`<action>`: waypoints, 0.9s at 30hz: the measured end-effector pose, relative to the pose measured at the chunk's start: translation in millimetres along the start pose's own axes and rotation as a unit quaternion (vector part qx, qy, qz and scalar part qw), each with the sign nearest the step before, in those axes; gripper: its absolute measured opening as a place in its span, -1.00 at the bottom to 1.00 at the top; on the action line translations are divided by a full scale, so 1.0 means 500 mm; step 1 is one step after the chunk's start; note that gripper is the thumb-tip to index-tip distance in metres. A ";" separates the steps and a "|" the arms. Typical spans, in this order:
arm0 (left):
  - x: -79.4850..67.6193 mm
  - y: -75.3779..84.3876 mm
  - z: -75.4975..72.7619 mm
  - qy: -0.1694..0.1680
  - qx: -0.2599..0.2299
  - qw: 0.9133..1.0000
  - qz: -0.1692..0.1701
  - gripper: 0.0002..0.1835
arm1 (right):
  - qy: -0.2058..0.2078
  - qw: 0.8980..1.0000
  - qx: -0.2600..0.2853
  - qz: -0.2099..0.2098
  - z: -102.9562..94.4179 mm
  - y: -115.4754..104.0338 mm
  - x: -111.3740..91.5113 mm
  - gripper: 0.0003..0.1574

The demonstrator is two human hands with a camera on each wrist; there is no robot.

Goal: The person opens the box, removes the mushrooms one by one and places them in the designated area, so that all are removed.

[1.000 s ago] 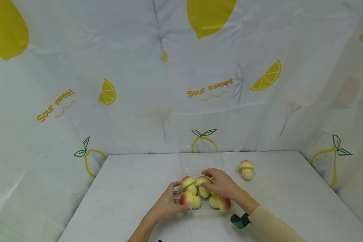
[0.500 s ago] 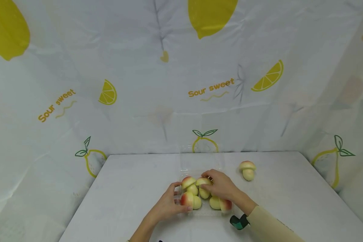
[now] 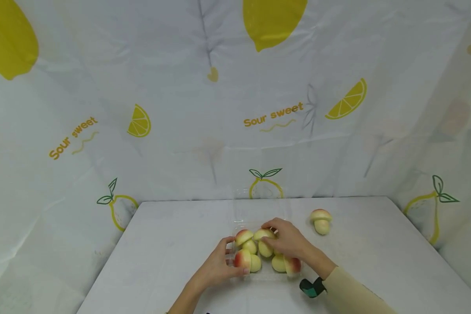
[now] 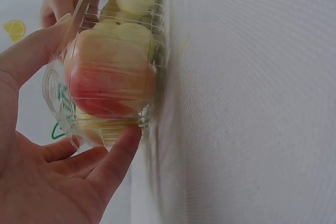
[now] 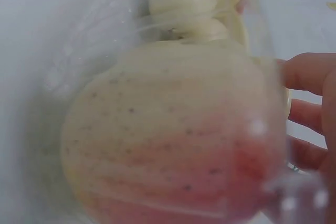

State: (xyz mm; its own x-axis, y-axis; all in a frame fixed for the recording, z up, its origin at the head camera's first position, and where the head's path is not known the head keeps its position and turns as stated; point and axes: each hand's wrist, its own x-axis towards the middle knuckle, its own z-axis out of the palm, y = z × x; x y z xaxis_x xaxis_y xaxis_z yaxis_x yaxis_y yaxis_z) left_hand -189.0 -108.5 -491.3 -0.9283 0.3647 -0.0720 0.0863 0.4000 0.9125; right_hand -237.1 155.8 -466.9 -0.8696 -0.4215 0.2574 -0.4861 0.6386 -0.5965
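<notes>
A clear plastic clamshell box [image 3: 267, 276] holds several mushroom-shaped pieces with cream stems and red-tinged caps. My left hand [image 3: 216, 267] grips the box's left side, thumb at the front corner; in the left wrist view its fingers wrap the wall beside a red cap [image 4: 110, 74]. My right hand [image 3: 290, 239] reaches over the box from the right and pinches a toy mushroom [image 3: 265, 249] at the back middle, partly covering another behind the palm. The right wrist view shows a speckled cap [image 5: 168, 140] close up through the plastic, with right fingers [image 5: 310, 73] beyond.
One loose toy mushroom [image 3: 321, 221] stands on the white table [image 3: 172, 244] to the right of the box. The transparent lid [image 3: 261, 210] is raised at the back. A lemon-print cloth [image 3: 188, 144] hangs behind the table. A black-and-green piece [image 3: 312, 288] sits by my right wrist.
Very little differs. My right hand stays on the same mushroom, with only a slight shift of the fingers, and my left hand keeps its grip on the box.
</notes>
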 end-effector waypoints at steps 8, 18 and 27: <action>-0.001 -0.003 0.002 -0.001 -0.002 1.000 0.005 0.03 | 0.016 0.999 0.043 -0.021 -0.026 -0.009 -0.010 -0.66; -0.001 0.001 0.000 -0.003 0.005 1.000 0.010 0.02 | 0.012 0.996 0.076 -0.044 -0.059 -0.015 -0.025 -0.66; 0.000 -0.001 0.000 -0.004 0.004 1.000 0.014 0.03 | 0.028 0.996 0.070 -0.055 -0.092 -0.019 -0.046 -0.67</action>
State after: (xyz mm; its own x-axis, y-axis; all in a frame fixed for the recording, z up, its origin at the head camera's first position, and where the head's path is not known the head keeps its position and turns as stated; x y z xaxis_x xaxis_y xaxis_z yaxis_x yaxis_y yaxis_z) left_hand -189.2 -108.8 -491.9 -0.9226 0.3824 -0.0501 0.1145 0.3958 0.9112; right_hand -216.6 188.8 -432.1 -0.8168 -0.4454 0.3667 -0.5656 0.4927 -0.6614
